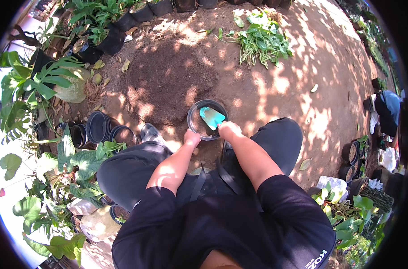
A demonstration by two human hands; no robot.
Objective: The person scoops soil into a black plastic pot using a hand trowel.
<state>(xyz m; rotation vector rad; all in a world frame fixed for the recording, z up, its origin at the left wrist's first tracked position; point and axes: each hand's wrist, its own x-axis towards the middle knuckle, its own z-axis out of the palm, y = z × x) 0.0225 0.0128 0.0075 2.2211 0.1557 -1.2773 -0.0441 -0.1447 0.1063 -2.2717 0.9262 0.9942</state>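
Observation:
My left hand (192, 137) grips the near left rim of a round black plastic plant pot (189, 117). Brown soil (198, 125) shows inside the pot. In my right hand (229, 130) is a turquoise garden trowel (212, 117), its handle hidden by the fingers. The trowel's blade lies over the soil within the rim and points to the far left; whether it touches the soil I cannot tell. Just beyond the pot spreads a wide heap of dark, loose soil (170, 80).
Cut leafy green stems (262, 42) lie on the ground at the far right. Empty black pots (98, 127) and a soil-filled pot (123, 135) stand left of my leg. Potted plants (111, 40) line the far left. Another person (389, 111) is at the right edge, near small pots (350, 153).

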